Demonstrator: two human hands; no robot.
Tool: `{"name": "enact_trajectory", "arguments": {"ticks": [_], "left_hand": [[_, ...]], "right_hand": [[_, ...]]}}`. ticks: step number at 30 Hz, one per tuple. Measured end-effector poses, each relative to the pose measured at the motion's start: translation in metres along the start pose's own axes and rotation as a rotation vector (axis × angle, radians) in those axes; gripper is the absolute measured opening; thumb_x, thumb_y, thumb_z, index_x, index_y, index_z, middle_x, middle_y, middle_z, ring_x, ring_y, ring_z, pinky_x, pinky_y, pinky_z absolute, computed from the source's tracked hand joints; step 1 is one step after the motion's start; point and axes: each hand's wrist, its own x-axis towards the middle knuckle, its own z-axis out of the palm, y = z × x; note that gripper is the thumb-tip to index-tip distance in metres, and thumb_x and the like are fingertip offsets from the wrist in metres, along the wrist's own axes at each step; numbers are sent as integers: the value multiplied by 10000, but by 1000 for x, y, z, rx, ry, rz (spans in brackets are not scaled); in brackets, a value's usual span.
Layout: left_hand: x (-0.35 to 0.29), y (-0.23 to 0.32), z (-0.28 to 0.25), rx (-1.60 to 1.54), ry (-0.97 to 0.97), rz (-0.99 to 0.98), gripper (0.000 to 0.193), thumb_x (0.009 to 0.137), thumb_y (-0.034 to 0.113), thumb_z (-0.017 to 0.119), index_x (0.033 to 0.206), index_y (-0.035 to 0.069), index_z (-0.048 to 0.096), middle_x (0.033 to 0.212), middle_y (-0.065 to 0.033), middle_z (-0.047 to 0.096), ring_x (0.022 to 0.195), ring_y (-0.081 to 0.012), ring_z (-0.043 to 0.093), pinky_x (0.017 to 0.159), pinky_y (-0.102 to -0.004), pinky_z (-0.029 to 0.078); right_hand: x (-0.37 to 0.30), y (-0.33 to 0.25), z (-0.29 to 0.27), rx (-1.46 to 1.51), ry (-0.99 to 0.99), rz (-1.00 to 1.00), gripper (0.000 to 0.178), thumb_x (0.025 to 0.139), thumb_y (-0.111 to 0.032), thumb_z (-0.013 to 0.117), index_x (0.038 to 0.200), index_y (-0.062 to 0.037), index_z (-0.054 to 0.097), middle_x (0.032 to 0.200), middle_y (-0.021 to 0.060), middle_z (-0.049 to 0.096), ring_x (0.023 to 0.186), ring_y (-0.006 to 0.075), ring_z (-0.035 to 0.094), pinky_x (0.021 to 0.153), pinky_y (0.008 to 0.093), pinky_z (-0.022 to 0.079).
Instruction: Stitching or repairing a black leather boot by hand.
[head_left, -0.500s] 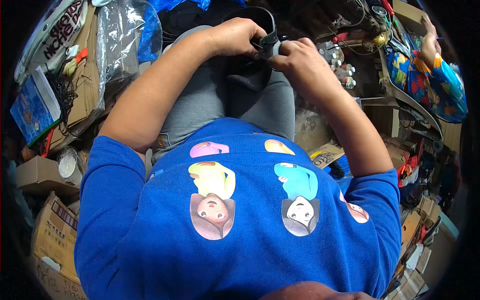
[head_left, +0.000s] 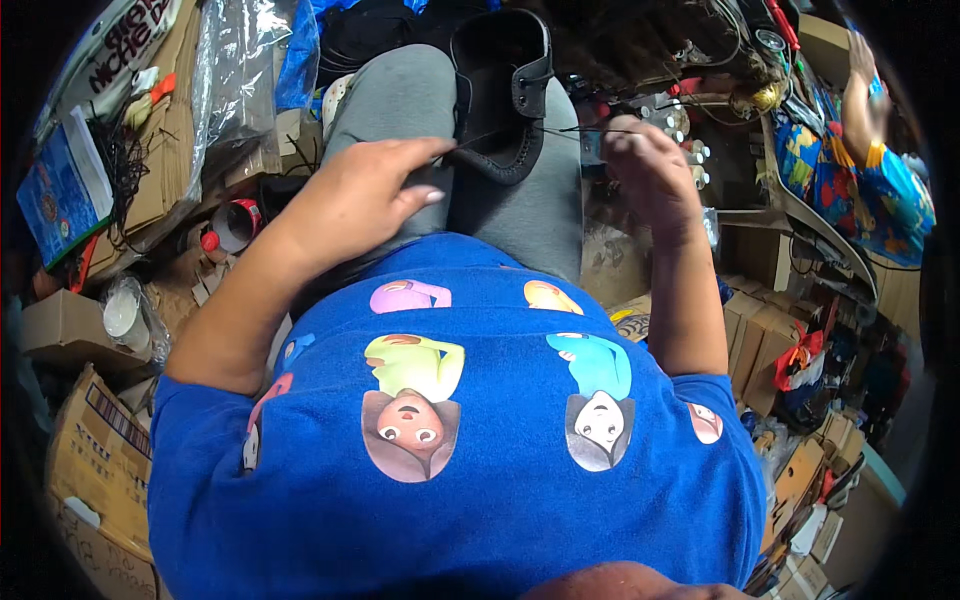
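Note:
A black shoe (head_left: 545,70) with a wide opening rests between my grey-clad thighs, and a row of stitches curves along its near edge. Metal eyelets show on its side flap. Thin black thread (head_left: 575,129) stretches out from the shoe to both sides. To the left of the shoe, my left hand (head_left: 360,195) has thumb and forefinger apart; the thread runs taut to its fingers, whose grip is partly hidden. On the other side my right hand (head_left: 655,175), a little blurred, is closed on the thread, away from the shoe.
Clear plastic sheeting (head_left: 235,85) and cardboard lie at the left, with a cardboard box (head_left: 75,335) and plastic cups lower down. Small bottles (head_left: 690,150) stand right of my knee. Another person's arm (head_left: 860,105) and colourful clothing show at far right.
Both hands have left the shoe and spread apart, left hand toward me and leftward, right hand rightward. The thread now stretches between them, and the shoe's opening shows more fully.

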Motion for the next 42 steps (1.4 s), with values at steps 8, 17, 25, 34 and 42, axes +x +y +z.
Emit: {"name": "enact_trajectory", "arguments": {"ticks": [8,17,25,34,42], "left_hand": [[31,-38,-60,-34,261,-106,362,875,365,649,875,4,672,927,-139,654,797,-227,606,689,-371,454],[95,-68,-27,-1819,-191,107,259,956,338,527,804,133,481,796,-56,559,785,-224,563,811,-382,448],[85,-124,-42,-1112,139,-208,402,995,429,455,762,112,535,948,-135,693,855,-200,658,905,-389,496],[115,-48,-4,-172,170,175,570,791,338,754,1254,64,566,1130,-108,628,1064,-192,579,948,-310,431],[142,-29,2,-153,-302,146,395,767,235,757,1063,10,623,1011,-85,581,970,-224,573,900,-324,434]], "right_hand": [[3,-12,-12,490,-173,2,314,949,-272,539,1108,-9,602,918,36,562,820,136,508,914,315,429],[10,20,23,-1592,33,-150,309,898,-321,600,740,-55,589,678,154,602,674,374,586,650,450,442],[-4,57,-4,-539,122,105,332,925,-378,599,847,-57,628,691,0,538,677,167,538,635,315,404],[11,5,-11,-550,337,21,446,966,-406,490,1234,-67,600,1120,54,595,1069,171,548,909,290,408],[54,-22,42,-1281,-302,22,252,869,-258,641,898,-9,664,733,180,591,664,255,574,646,380,461]]}}
